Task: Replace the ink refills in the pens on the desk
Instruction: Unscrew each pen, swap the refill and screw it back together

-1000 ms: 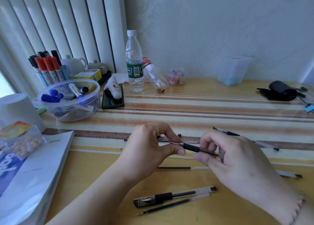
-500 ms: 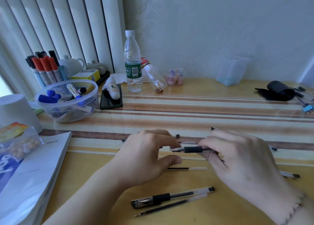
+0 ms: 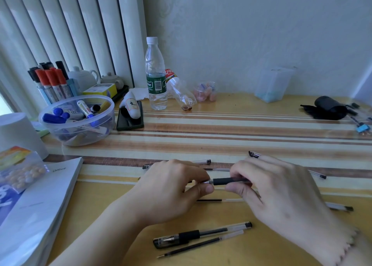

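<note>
Right hand pinches clear gel pen with black rubber grip just above yellow striped wooden desk; left hand fingers closed on its metal tip. Pale wall behind.

1. Back wall: pale, off-white with a faint embossed floral pattern, evenly lit, no hard shadows.
2. Vertical blinds: white slats cover the left side and run down behind the desk; thin dark gaps show between slats.
3. Window: bright daylight shows at the far-left edge, below the blinds.
4. Desk: yellow wood top, with a lengthwise band of brown, cream and orange stripes under a glossy clear cover; soft reflections on it.
5. Right edge: a pale bluish surface meets the wall at the desk corner; what it is can't be told.
</note>
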`<control>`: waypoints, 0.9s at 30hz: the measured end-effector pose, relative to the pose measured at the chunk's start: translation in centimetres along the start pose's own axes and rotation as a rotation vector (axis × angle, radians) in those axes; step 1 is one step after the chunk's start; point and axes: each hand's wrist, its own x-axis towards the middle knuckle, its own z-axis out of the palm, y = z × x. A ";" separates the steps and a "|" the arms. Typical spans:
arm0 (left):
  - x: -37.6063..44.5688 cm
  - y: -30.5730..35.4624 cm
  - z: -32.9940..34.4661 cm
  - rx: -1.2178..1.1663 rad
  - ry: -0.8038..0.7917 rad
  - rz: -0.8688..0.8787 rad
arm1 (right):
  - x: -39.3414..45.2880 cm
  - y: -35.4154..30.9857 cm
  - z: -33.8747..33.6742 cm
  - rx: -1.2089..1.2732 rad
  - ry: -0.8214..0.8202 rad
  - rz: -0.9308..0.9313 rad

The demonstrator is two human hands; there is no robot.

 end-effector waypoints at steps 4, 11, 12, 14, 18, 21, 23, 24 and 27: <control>-0.2 0.2 0.3 0.084 0.015 0.069 | -0.2 -0.2 0.2 -0.002 0.001 -0.010; -0.3 0.5 -0.1 0.090 0.070 0.109 | -0.3 -0.7 0.9 0.039 0.018 0.018; -0.3 0.7 -0.2 0.048 0.088 0.086 | -0.2 -0.6 0.9 0.069 0.032 0.029; -0.3 0.8 -0.5 -0.069 0.101 0.009 | 0.1 -0.2 0.6 0.127 0.042 0.070; -0.4 -0.3 -0.8 -0.402 -0.067 -0.168 | 0.2 0.9 0.3 0.191 0.032 0.145; -0.5 -1.0 -0.8 -0.251 -0.093 -0.134 | 0.1 1.2 0.4 0.221 0.032 0.189; -0.2 -1.1 -0.5 -0.263 -0.028 -0.136 | 0.2 1.2 0.4 0.226 0.030 0.193; 0.0 -1.1 -0.4 -0.322 0.020 -0.161 | 0.2 1.2 0.4 0.227 0.034 0.192; 0.3 -1.4 -0.2 -0.499 0.103 -0.297 | 0.1 1.3 0.4 0.225 0.051 0.199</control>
